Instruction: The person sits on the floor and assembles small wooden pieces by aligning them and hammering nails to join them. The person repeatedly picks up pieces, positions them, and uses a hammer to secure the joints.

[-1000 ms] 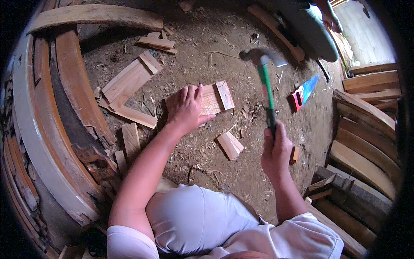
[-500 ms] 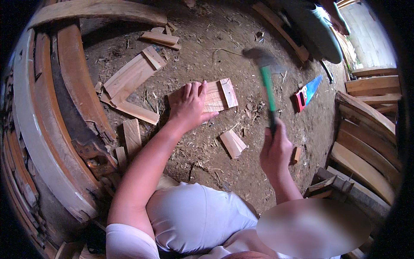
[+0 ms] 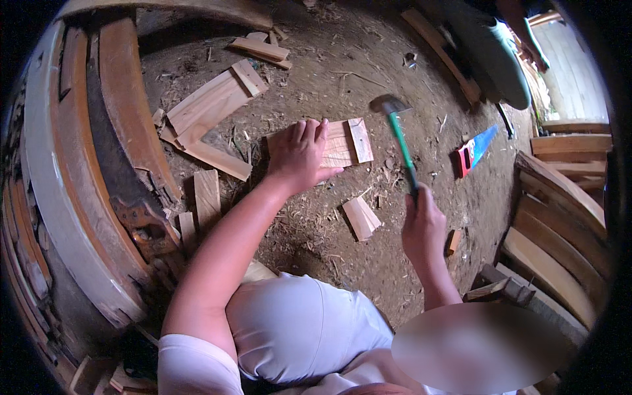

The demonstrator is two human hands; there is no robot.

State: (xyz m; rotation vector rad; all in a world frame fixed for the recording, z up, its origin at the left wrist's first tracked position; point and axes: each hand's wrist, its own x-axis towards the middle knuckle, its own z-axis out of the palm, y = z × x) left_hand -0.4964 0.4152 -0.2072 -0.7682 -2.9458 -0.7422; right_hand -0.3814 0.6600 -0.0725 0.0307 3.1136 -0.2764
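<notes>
My left hand (image 3: 296,158) presses on a light wooden board (image 3: 339,148) lying on the dirt floor, fingers over its top and thumb along its near edge. A short cross strip (image 3: 361,140) lies across the board's right end. My right hand (image 3: 423,227) grips the dark lower end of a green-handled hammer (image 3: 400,139). Its dark metal head is raised, to the right of the board and apart from it; motion blurs it slightly. Two small wood offcuts (image 3: 362,218) lie between my hands, nearer to me. Farther left is another board with a cross strip (image 3: 217,99).
A blue-bladed handsaw with a red handle (image 3: 466,158) lies at right. Curved timbers are stacked at left (image 3: 122,92) and right (image 3: 559,197). An old wooden-handled saw (image 3: 146,230) rests by the left stack. Part of another person (image 3: 517,26) shows at upper right.
The hammer head has swung slightly left and down, and shows less blur. My left hand stays on the board. The whole view has shifted a little.
</notes>
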